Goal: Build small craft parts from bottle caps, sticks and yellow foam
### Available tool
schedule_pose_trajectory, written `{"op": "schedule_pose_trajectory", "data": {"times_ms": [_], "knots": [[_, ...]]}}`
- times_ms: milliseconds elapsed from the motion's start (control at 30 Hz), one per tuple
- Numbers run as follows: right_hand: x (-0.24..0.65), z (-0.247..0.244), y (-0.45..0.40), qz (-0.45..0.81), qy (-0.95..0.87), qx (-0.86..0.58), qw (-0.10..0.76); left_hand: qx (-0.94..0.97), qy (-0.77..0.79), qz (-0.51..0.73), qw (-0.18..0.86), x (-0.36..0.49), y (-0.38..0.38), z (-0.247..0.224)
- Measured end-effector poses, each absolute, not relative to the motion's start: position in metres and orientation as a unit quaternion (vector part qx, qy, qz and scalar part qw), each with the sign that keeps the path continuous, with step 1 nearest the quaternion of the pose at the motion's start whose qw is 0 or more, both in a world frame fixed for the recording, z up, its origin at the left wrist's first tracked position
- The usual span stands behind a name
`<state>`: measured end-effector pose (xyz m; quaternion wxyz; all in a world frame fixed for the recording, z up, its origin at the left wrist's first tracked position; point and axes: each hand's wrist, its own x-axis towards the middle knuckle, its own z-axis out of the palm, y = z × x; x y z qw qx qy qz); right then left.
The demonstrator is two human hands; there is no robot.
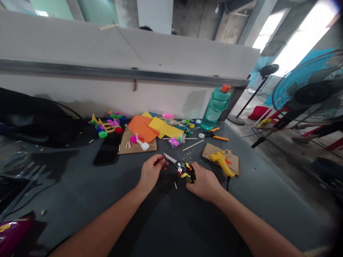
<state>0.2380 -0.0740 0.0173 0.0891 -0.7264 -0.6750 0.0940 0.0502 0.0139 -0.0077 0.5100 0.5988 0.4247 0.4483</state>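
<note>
My right hand [205,181] is wrapped round the yellow and black handles of a pair of shears [180,167], whose blades point up and left. Close to the blade tips, my left hand [151,171] is pinched closed. What sits between its fingertips is too small to make out. A short wooden stick piece [175,185] lies on the dark table below the shears. Beyond the blades are small scraps [189,155] and a thin wooden stick [193,145]. To the right of my right hand, a yellow glue gun [223,162] rests on a piece of cardboard [207,152].
Behind my hands lie orange felt sheets [142,128], yellow sheets [167,127], bottle caps and cardboard [152,144]. A black phone [106,152] and a colourful stick model [107,125] are at left. Orange-handled pliers [221,137] and a teal bottle [214,110] stand back right, near a fan [311,92].
</note>
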Motion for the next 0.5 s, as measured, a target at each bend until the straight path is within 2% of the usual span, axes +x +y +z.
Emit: {"op": "schedule_pose_trajectory", "data": {"times_ms": [500], "knots": [[0.2338,0.0201,-0.0746,0.107,-0.669,-0.73,0.088,0.612,0.44,0.459,0.471,0.0485,0.0142,-0.0066]]}}
